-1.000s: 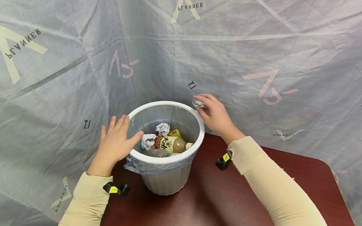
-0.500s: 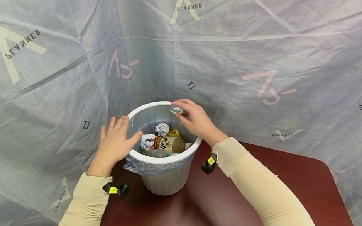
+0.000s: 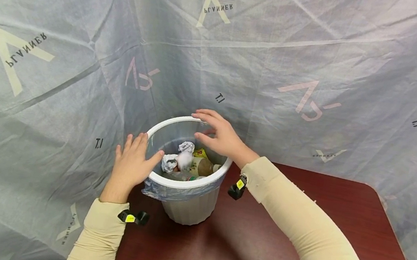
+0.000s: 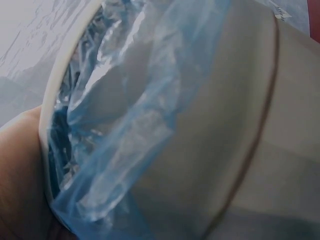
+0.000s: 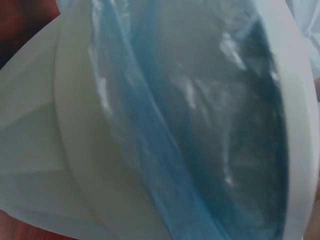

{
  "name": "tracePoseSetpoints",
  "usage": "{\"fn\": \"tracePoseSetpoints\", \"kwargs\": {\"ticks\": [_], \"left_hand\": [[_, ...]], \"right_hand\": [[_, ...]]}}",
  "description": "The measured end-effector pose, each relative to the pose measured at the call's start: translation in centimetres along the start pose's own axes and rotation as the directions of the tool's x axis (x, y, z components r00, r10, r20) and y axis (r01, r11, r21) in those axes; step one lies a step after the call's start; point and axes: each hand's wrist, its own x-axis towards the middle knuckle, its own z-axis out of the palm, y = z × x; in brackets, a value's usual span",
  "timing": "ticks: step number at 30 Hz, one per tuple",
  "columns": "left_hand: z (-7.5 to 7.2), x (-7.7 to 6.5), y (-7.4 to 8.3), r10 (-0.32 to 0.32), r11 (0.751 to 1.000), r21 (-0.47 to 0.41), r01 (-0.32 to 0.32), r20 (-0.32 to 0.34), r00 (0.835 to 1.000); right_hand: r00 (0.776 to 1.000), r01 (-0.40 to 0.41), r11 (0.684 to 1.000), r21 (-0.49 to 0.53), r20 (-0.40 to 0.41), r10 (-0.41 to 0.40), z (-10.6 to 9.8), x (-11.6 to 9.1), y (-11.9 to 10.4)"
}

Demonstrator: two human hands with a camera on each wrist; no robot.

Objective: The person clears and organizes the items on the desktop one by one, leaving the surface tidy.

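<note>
A grey trash can with a white rim and a blue plastic liner stands on the table. My left hand rests at the left of the rim, fingers spread and straight. Over the far right of the opening, my right hand holds nothing, its fingers and thumb apart. Below it inside the can, a blurred whitish crumpled piece hides part of a brown-tinted bottle. Crumpled paper balls, a yellow wrapper and a clear bottle lie around it.
The dark red table extends to the right and front of the can. Grey printed sheeting hangs close behind and along the left side. A black wrist camera sits on the right sleeve.
My right hand moved left over the can and let go of the small crumpled piece, which now shows as a blur inside. The left hand stayed at the rim.
</note>
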Motion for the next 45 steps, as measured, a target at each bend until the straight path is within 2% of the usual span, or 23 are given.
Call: {"fn": "tracePoseSetpoints", "kwargs": {"ticks": [6, 12, 15, 19, 25, 34, 41, 45], "left_hand": [[-0.2, 0.0, -0.3, 0.001, 1.0, -0.005, -0.001, -0.009, 1.0], [-0.2, 0.2, -0.6, 0.001, 1.0, -0.014, -0.001, -0.008, 1.0], [-0.1, 0.2, -0.6, 0.004, 1.0, -0.015, -0.004, -0.007, 1.0], [0.0, 0.5, -0.5, 0.011, 1.0, -0.014, -0.012, -0.012, 1.0], [0.0, 0.7, -0.3, 0.016, 1.0, -0.016, -0.016, -0.017, 1.0], [0.4, 0.9, -0.3, 0.031, 1.0, 0.002, -0.031, -0.017, 0.999], [0.6, 0.8, -0.6, 0.035, 0.999, 0.002, -0.035, -0.032, 0.999], [0.6, 0.5, -0.7, 0.026, 1.0, 0.001, -0.026, -0.04, 0.999]], "right_hand": [[0.993, -0.015, 1.0, 0.0, -0.119, 0.015, -1.2, -0.1, 0.8], [0.966, -0.007, 0.999, -0.042, -0.258, -0.004, -3.5, -0.7, 2.7], [0.946, -0.035, 0.998, -0.058, -0.324, 0.014, -5.0, -1.5, 4.1], [0.909, -0.128, 0.989, -0.076, -0.407, 0.086, -7.3, -3.3, 6.3], [0.843, -0.302, 0.948, -0.098, -0.491, 0.218, -9.1, -6.5, 10.2], [0.801, -0.448, 0.894, -0.022, -0.453, 0.39, -9.0, -12.1, 15.6], [0.77, -0.589, 0.806, -0.066, -0.35, 0.534, -8.2, -15.6, 18.0], [0.754, -0.636, 0.767, -0.083, -0.278, 0.595, -7.5, -17.6, 19.3]]}}
